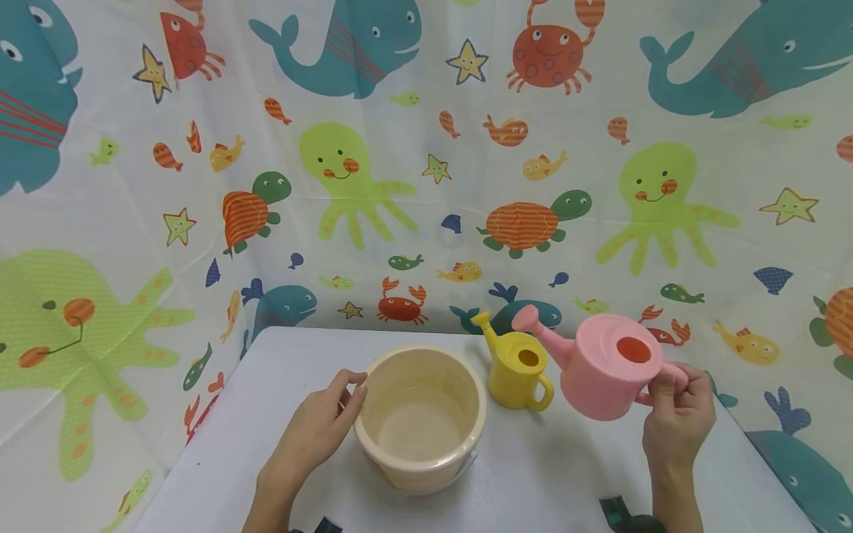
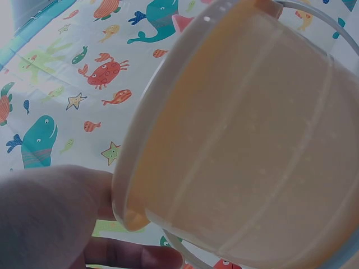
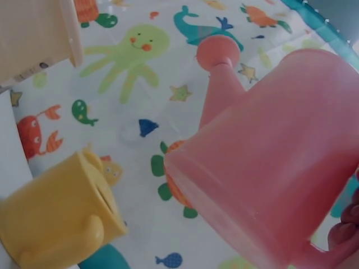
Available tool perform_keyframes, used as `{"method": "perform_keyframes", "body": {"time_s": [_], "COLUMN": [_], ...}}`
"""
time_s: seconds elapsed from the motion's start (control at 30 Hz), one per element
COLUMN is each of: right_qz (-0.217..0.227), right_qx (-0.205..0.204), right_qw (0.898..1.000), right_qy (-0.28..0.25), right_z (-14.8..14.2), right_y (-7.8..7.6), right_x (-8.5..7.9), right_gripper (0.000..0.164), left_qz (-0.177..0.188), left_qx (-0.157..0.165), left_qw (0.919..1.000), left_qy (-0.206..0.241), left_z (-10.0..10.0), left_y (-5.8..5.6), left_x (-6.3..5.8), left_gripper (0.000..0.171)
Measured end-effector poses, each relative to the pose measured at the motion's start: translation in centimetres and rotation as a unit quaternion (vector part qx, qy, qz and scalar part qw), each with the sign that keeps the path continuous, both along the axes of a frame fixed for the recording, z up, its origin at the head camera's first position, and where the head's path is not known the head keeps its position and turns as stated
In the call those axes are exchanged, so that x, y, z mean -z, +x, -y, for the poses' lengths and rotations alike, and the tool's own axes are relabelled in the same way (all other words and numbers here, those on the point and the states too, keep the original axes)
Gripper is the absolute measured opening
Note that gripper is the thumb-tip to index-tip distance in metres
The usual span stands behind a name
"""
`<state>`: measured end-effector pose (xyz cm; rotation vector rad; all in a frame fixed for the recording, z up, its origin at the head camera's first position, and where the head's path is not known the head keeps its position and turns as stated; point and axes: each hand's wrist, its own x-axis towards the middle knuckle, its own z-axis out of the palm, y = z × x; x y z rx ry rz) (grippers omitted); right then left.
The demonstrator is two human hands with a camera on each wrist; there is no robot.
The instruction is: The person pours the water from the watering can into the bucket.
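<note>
A cream bucket (image 1: 421,474) stands upright on the white table, its inside facing up toward the head view. My left hand (image 1: 313,426) holds the bucket's left rim (image 2: 132,185) between thumb and fingers. To the right, my right hand (image 1: 683,414) grips the handle of a pink watering can (image 1: 603,377), raised above the table with its spout pointing left. Those fingers (image 3: 348,224) show only at the edge of the right wrist view. Between bucket and pink can, a yellow watering can (image 1: 516,377) stands on the table, its spout toward the back left.
The white table (image 1: 220,451) carries the bucket and the yellow can. A curtain (image 1: 393,222) printed with sea animals hangs behind the table and at both sides. The bucket's thin white handle (image 2: 331,22) hangs down at its side.
</note>
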<state>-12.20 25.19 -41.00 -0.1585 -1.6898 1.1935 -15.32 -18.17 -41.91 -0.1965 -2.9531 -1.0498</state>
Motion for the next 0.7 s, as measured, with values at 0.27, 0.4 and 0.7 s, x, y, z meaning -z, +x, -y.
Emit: {"method": "perform_keyframes", "body": {"time_s": [0.27, 0.4, 0.7], "right_qz": [-0.041, -0.045, -0.045], "right_qx": [-0.043, -0.062, -0.088], "right_qw": [0.998, 0.997, 0.995], "right_qy": [0.007, 0.014, 0.033], "right_z": [0.05, 0.21, 0.64], "right_y": [0.01, 0.03, 0.15], "right_x": [0.07, 0.02, -0.09], "right_gripper": [0.014, 0.015, 0.016], "left_qz": [-0.001, -0.004, -0.001], "left_qx": [0.001, 0.001, 0.002], "left_qw": [1.0, 1.0, 1.0], "left_qy": [0.002, 0.002, 0.003], "left_z": [0.03, 0.06, 0.08], "left_y": [-0.03, -0.04, -0.08], "left_x": [0.0, 0.03, 0.08], "left_gripper": [0.032, 0.032, 0.032]}}
